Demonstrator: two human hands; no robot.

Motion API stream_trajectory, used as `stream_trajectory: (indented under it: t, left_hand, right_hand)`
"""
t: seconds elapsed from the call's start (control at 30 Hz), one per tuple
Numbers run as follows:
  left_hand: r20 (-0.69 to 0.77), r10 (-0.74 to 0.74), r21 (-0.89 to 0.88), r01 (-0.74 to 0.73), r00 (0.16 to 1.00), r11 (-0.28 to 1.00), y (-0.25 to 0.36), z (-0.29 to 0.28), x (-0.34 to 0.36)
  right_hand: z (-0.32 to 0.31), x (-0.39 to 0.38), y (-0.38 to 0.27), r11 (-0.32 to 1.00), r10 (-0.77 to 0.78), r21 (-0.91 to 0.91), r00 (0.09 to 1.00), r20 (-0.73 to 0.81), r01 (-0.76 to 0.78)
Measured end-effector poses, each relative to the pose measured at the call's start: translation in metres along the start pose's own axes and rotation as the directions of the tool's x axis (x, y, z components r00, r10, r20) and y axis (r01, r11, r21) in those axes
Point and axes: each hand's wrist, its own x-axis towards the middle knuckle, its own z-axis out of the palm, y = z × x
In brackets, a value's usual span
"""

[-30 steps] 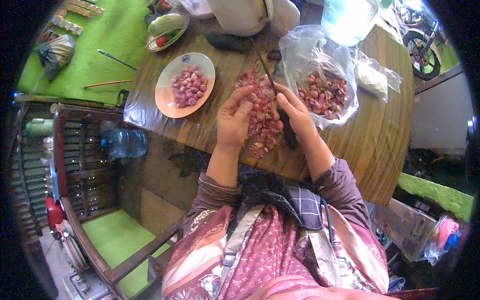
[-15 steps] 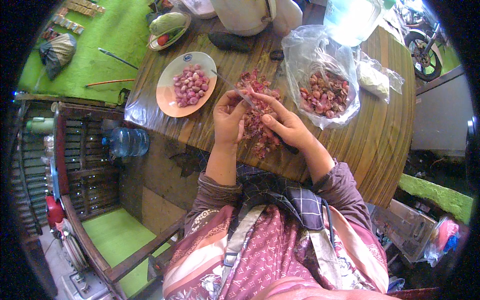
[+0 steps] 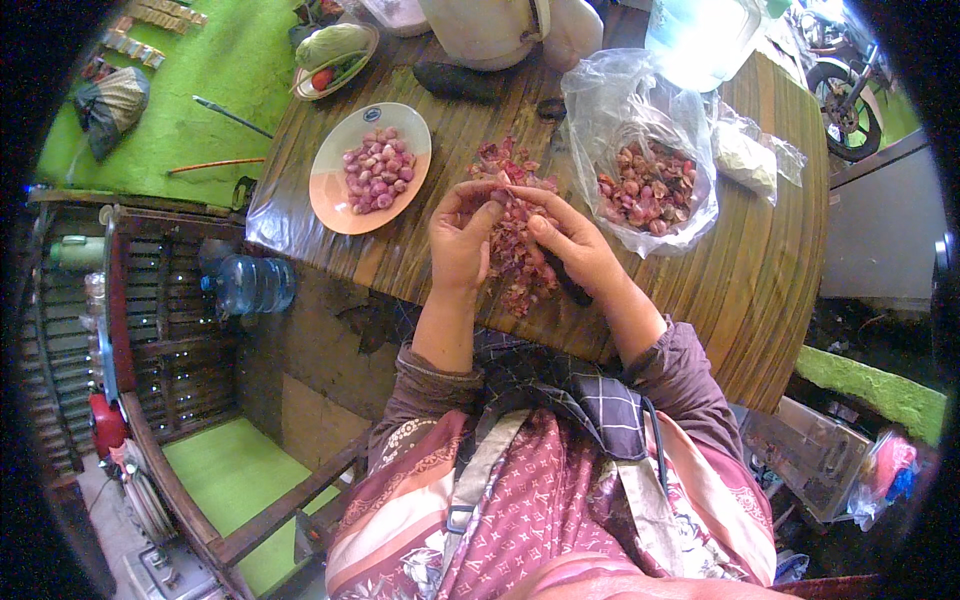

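Observation:
Over a pile of reddish shallot skins (image 3: 522, 285) both hands meet, fingertips together. My left hand (image 3: 459, 235) is closed around a small shallot (image 3: 498, 198), mostly covered by the fingers. My right hand (image 3: 575, 245) pinches at the same shallot. Its palm also keeps hold of a knife by the dark handle (image 3: 570, 280); the blade is hidden. To the left, a white and orange plate (image 3: 330, 190) bears many peeled shallots (image 3: 380, 170). On the right, a clear plastic bag (image 3: 600, 105) stands open with unpeeled shallots (image 3: 648, 190) inside.
A basket with a cabbage (image 3: 333, 46) and a tomato (image 3: 322, 78) is at the far left of the wooden table (image 3: 740, 290). Behind lie a dark long object (image 3: 455, 82) and a pale bag (image 3: 480, 30). A packet of white stuff (image 3: 745, 160) lies right.
The knife blade, which pointed up and left past my fingers, no longer shows there. More of the dark handle appears below my right palm. Both hands stay over the skins.

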Motion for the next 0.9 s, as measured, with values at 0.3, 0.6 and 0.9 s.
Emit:
stream_trajectory:
  t: [0.3, 0.6, 0.9]
  left_hand:
    - [0.060, 0.004, -0.074, 0.001, 0.998, 0.997, 0.0015, -0.0008, 0.0001]
    - [0.038, 0.052, 0.095, -0.055, 0.998, 0.994, 0.0003, -0.0027, 0.0020]
    - [0.029, 0.055, 0.061, -0.057, 0.998, 0.996, 0.0010, -0.0018, 0.0019]
  right_hand:
    - [0.0014, -0.0004, -0.0019, 0.947, 0.063, 0.315, 0.998, 0.007, -0.062]
    - [-0.0012, -0.0004, -0.0019, 0.965, 0.055, 0.258, 0.998, -0.012, -0.050]
    - [0.0005, 0.0003, -0.0021, 0.968, 0.036, 0.248, 0.999, -0.028, -0.028]
